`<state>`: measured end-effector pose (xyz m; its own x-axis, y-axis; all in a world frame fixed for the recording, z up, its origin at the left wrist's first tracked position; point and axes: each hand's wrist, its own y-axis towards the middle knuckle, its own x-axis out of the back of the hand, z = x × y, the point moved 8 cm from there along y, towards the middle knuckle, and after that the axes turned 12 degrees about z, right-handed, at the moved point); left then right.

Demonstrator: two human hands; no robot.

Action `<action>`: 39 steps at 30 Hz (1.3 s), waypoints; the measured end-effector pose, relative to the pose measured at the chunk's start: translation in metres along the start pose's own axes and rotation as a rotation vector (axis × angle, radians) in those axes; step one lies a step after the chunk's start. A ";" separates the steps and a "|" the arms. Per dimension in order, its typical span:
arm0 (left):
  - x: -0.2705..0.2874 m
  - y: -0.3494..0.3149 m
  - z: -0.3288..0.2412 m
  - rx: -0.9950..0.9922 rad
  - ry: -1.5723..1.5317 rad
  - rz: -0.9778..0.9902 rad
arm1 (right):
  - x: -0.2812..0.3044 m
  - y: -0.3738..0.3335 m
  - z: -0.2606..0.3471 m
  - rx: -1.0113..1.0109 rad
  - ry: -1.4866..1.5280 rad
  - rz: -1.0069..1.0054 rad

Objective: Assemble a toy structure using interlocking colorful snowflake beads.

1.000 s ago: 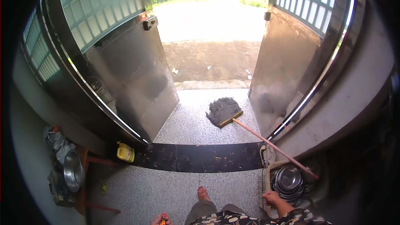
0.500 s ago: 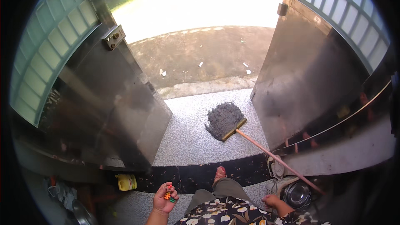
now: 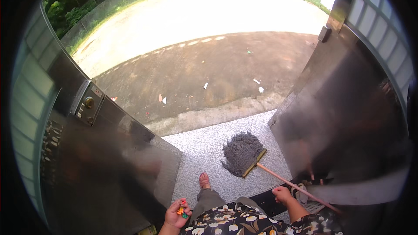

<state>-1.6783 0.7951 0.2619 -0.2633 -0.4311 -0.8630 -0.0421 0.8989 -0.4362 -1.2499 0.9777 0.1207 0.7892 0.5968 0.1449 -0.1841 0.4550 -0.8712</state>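
At the lower middle, my left hand (image 3: 175, 214) is closed around a cluster of small bright pieces (image 3: 181, 209) in red, orange, yellow and green. They bulge out past the fingers; their exact kind is too small to tell. My right hand (image 3: 283, 194) hangs at my right side, its fingers curled into a loose fist whose inside is hidden. Close beside it, apart from the fingers, runs the pinkish handle (image 3: 278, 176) of a mop. The grey mop head (image 3: 242, 152) lies spread on the speckled floor (image 3: 196, 156), joined to a yellowish bar.
Metal door leaves stand open at left (image 3: 126, 165) and right (image 3: 335, 117); the left one carries a lock (image 3: 88, 102). Outside lies brown concrete (image 3: 183, 69) with scattered bits of litter. Shoes (image 3: 300, 195) sit by the right door. My sandalled foot (image 3: 204, 179) is on the sill floor.
I have moved forward toward the doorway, one foot now on the speckled floor. The view has turned and more of the yard shows. My left hand still grips the coloured pieces.
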 end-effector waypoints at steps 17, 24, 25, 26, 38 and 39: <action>-0.124 0.318 -0.121 0.372 0.236 0.186 | -0.016 0.037 0.132 -0.072 0.118 -0.201; -0.128 0.411 -0.106 0.680 0.440 0.158 | 0.007 0.070 0.170 -0.212 0.207 -0.226; -0.126 0.427 -0.105 0.722 0.463 0.176 | 0.010 0.083 0.167 -0.222 0.166 -0.206; -0.129 0.446 -0.103 0.762 0.486 0.199 | 0.014 0.096 0.148 -0.235 0.130 -0.191; -0.162 0.603 -0.139 1.043 0.390 0.198 | 0.005 0.169 0.369 -0.173 0.250 -0.094; -0.164 0.610 -0.142 1.067 0.394 0.185 | 0.007 0.170 0.391 -0.183 0.324 -0.110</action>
<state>-1.7976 1.4256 0.1734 -0.4709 -0.0764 -0.8789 0.8159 0.3412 -0.4668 -1.5044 1.3179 0.1574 0.9481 0.2978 0.1118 -0.0038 0.3621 -0.9321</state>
